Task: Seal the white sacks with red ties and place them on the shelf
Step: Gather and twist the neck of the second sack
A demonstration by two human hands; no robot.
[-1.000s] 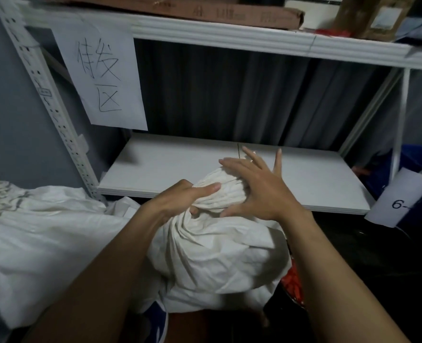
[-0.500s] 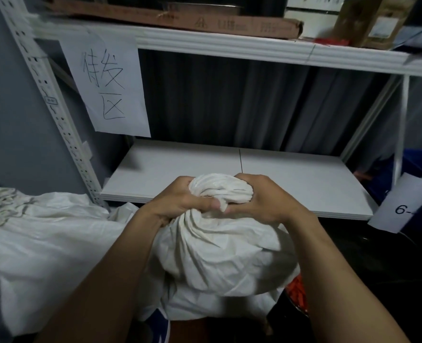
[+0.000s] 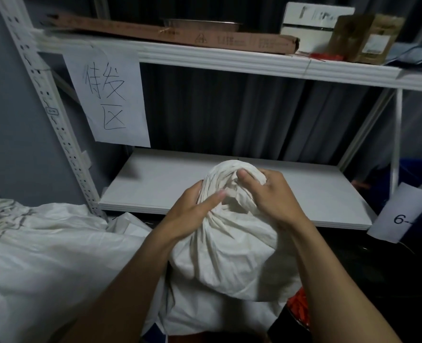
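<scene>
Bunched white woven sack (image 3: 229, 256): cloth-like weave, matt, heavily creased. Larger white sack at left (image 3: 44, 256): same matt woven fabric, wrinkled, faint sheen on folds. White perforated shelf upright (image 3: 56, 120): painted metal, smooth. White lower shelf board (image 3: 167, 184): smooth, matt, flat. Handwritten white sheet (image 3: 106, 95): thin paper, matt, slightly rippled. Long flat brown box (image 3: 180, 35): cardboard, dull, worn at end. Dark grey pleated curtain (image 3: 229, 115): soft cloth, matt.

The bunched sack (image 3: 229, 256) sits before the shelf (image 3: 155, 184), a second sack (image 3: 56, 256) to its left.
</scene>
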